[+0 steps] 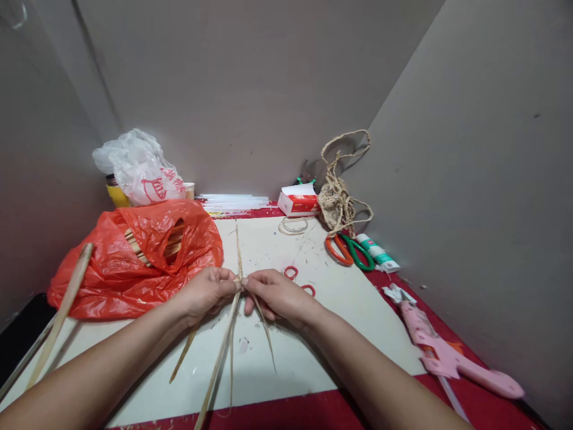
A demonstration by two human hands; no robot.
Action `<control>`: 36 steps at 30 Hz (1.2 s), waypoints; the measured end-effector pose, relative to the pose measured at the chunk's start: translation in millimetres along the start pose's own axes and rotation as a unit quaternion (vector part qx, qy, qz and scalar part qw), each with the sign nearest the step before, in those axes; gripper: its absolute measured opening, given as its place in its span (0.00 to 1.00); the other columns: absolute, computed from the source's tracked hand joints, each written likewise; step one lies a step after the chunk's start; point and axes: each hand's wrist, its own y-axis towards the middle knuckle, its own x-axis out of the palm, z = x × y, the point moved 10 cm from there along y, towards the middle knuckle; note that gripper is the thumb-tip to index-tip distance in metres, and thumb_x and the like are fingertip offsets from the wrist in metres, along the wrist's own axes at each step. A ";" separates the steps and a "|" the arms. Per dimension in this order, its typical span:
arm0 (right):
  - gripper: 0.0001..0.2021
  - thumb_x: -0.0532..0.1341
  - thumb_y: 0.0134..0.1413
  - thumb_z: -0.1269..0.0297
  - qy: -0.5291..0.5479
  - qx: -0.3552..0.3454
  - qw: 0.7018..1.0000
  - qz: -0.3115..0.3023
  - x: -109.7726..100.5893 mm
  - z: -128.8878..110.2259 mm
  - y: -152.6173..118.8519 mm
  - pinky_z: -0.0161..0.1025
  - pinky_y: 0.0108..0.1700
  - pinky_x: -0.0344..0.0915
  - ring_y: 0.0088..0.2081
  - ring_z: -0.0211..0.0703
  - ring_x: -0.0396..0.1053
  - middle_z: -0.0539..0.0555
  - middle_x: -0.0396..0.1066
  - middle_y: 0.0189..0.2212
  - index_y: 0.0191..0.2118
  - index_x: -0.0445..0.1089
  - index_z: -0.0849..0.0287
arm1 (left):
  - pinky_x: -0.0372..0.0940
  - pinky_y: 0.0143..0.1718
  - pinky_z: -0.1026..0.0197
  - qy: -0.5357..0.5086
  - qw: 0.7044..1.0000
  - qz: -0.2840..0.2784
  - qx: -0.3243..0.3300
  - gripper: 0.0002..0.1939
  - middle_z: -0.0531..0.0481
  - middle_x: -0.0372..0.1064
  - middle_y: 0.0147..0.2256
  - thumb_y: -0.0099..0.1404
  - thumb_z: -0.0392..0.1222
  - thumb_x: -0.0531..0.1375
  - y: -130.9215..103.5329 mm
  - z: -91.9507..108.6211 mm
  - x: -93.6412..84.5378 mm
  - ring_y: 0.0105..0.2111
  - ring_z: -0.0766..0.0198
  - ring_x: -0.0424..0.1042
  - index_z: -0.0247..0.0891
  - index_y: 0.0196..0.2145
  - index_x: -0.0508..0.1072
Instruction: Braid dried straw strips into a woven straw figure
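Several dry strips [220,352] meet over the pale sheet [304,364], the left hand [208,295] and right hand [278,297] each pinched closed on them. Gripping close to the junction and tightening gently seems wise, as such thin strips could split.

On the red tabletop [286,413] lie a pale sheet [264,245], a pink glue gun [443,356] and clear sticks [237,202].
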 end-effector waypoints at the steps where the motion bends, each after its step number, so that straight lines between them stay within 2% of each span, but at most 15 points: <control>1: 0.15 0.51 0.56 0.57 0.021 0.008 1.000 -0.013 3.7 5.0 1.8 0.28 0.13 0.42 0.10 0.27 0.46 0.44 0.56 0.13 0.24 0.63 0.62 | 0.35 0.13 0.67 0.007 1.000 -0.003 0.001 0.11 0.63 0.46 0.12 0.54 0.45 0.60 -0.1 0.2 0.6 0.12 0.77 0.40 0.35 0.23 0.64; 5: 0.14 0.54 0.53 0.57 0.061 0.025 0.998 -0.015 5.0 14.6 4.7 0.28 0.13 0.40 0.11 0.26 0.43 0.41 0.49 0.11 0.23 0.62 0.61 | 0.35 0.14 0.66 0.036 0.999 -0.017 0.004 0.11 0.63 0.45 0.12 0.55 0.46 0.59 1.0 -0.5 2.9 0.12 0.76 0.40 0.34 0.25 0.66; 8: 0.13 0.54 0.51 0.60 0.054 0.030 0.998 -0.016 4.4 17.1 6.0 0.29 0.13 0.40 0.11 0.28 0.44 0.41 0.49 0.10 0.20 0.58 0.59 | 0.40 0.16 0.68 0.076 0.996 0.013 0.033 0.11 0.61 0.51 0.14 0.54 0.46 0.60 3.9 1.9 -3.6 0.14 0.76 0.45 0.35 0.25 0.64; 12: 0.11 0.53 0.48 0.65 0.000 0.020 0.999 0.043 -3.3 15.4 5.0 0.30 0.15 0.39 0.12 0.28 0.44 0.42 0.49 0.09 0.19 0.59 0.60 | 0.48 0.20 0.69 0.180 0.979 0.025 0.094 0.10 0.56 0.61 0.21 0.56 0.44 0.57 1.8 11.2 -2.4 0.19 0.74 0.55 0.33 0.26 0.67; 15: 0.11 0.54 0.45 0.67 -0.042 0.001 0.994 0.098 -9.1 8.3 1.4 0.31 0.17 0.41 0.14 0.28 0.45 0.43 0.50 0.10 0.17 0.62 0.62 | 0.49 0.18 0.69 0.193 0.979 -0.008 0.061 0.10 0.56 0.61 0.18 0.59 0.43 0.52 -4.1 8.0 6.5 0.15 0.74 0.55 0.34 0.26 0.67; 18: 0.10 0.54 0.45 0.66 -0.029 -0.004 0.993 0.112 -9.2 7.5 0.3 0.31 0.18 0.42 0.14 0.28 0.46 0.43 0.51 0.09 0.18 0.65 0.63 | 0.51 0.14 0.69 0.127 0.991 -0.050 0.002 0.10 0.54 0.65 0.18 0.61 0.43 0.49 -11.3 1.0 18.6 0.11 0.72 0.57 0.35 0.31 0.65; 22: 0.11 0.53 0.47 0.65 0.059 0.011 0.997 0.053 3.9 14.9 3.1 0.31 0.16 0.39 0.11 0.28 0.43 0.43 0.52 0.07 0.17 0.62 0.61 | 0.58 0.15 0.68 0.043 0.997 -0.044 -0.035 0.12 0.47 0.70 0.25 0.60 0.46 0.52 -13.4 -9.4 26.4 0.16 0.67 0.68 0.35 0.38 0.62; 26: 0.14 0.52 0.48 0.64 0.121 -0.003 0.992 -0.028 21.6 9.8 1.0 0.31 0.15 0.38 0.10 0.28 0.44 0.46 0.57 0.07 0.15 0.59 0.61 | 0.59 0.15 0.68 0.051 0.999 -0.018 -0.005 0.14 0.46 0.70 0.27 0.61 0.48 0.52 -9.9 -16.9 29.0 0.19 0.65 0.70 0.35 0.39 0.61; 29: 0.12 0.53 0.47 0.65 0.130 -0.015 0.990 -0.051 25.4 6.0 -1.0 0.30 0.15 0.40 0.10 0.28 0.48 0.47 0.59 0.08 0.16 0.60 0.61 | 0.61 0.16 0.67 0.068 0.998 -0.014 -0.002 0.14 0.47 0.70 0.27 0.61 0.46 0.52 -10.6 -17.7 29.5 0.20 0.65 0.71 0.36 0.42 0.61; 33: 0.09 0.56 0.45 0.65 0.107 0.011 0.994 0.008 10.2 13.3 0.9 0.30 0.13 0.38 0.10 0.28 0.43 0.41 0.51 0.07 0.18 0.60 0.60 | 0.58 0.16 0.67 0.138 0.988 -0.030 -0.058 0.16 0.52 0.67 0.19 0.58 0.43 0.53 -13.2 -14.4 19.7 0.15 0.67 0.65 0.33 0.43 0.63; 34: 0.09 0.57 0.45 0.65 0.103 0.017 0.994 0.016 7.9 14.8 1.4 0.30 0.13 0.37 0.10 0.28 0.42 0.41 0.49 0.07 0.19 0.61 0.60 | 0.55 0.15 0.67 0.168 0.984 -0.002 -0.053 0.15 0.54 0.65 0.17 0.57 0.43 0.53 -12.3 -8.6 9.7 0.14 0.69 0.62 0.32 0.41 0.65; 36: 0.08 0.57 0.45 0.63 0.101 0.024 0.995 0.008 8.3 15.8 2.3 0.30 0.13 0.37 0.10 0.28 0.40 0.40 0.47 0.07 0.22 0.65 0.62 | 0.52 0.17 0.68 0.212 0.973 0.091 0.006 0.14 0.55 0.63 0.18 0.54 0.40 0.56 -10.4 11.0 -13.8 0.15 0.71 0.59 0.32 0.38 0.68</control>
